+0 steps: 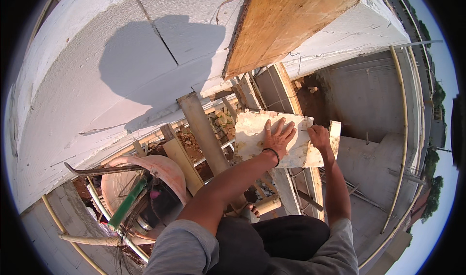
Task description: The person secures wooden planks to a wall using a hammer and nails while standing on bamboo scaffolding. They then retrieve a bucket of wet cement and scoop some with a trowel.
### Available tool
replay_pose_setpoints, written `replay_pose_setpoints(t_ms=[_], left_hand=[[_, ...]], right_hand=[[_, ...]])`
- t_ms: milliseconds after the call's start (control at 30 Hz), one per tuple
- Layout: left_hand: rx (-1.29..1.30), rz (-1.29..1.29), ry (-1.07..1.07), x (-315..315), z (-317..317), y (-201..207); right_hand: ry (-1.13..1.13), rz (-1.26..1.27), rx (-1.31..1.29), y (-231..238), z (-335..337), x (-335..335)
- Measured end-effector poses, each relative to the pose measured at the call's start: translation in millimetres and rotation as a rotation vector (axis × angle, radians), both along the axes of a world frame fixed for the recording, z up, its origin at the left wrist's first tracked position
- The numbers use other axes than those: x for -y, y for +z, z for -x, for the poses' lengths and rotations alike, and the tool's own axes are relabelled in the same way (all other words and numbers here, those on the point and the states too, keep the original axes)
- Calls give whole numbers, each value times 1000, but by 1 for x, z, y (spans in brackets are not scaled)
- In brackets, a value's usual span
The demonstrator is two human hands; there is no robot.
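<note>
Uneven pressure from the bare left hand point(279, 140) or right hand point(319, 137) could tip the pale, stained rectangular board point(253, 133) off the narrow wooden timbers point(285, 190) below. The 2 stand apart: left flat on top, fingers spread; right fisted near the board's right side, any hold unclear.

Bright sunlight, hard shadow point(150, 66), bowed edges

From the wearer's head, the left fisheye camera looks steeply down over the lap point(291, 236) and forearms point(233, 187) at the board point(250, 132) close in front; its wide curve takes in the white wall point(63, 90) leftward and sky point(446, 61) along the right rim.
</note>
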State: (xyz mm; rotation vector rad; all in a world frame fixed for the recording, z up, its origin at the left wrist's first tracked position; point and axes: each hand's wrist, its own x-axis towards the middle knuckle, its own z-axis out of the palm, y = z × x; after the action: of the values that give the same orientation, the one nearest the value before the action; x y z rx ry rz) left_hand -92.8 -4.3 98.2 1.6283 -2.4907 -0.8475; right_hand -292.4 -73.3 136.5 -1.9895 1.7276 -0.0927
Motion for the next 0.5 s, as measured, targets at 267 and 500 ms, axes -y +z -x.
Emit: replay_pose_setpoints(t_ms=[267, 500], left_hand=[[35, -41, -14, 4, 2, 5], [85, 83, -7, -1, 6, -6]], right_hand=[[186, 260, -371, 2, -37, -28], [318, 426, -189, -1, -16, 11]])
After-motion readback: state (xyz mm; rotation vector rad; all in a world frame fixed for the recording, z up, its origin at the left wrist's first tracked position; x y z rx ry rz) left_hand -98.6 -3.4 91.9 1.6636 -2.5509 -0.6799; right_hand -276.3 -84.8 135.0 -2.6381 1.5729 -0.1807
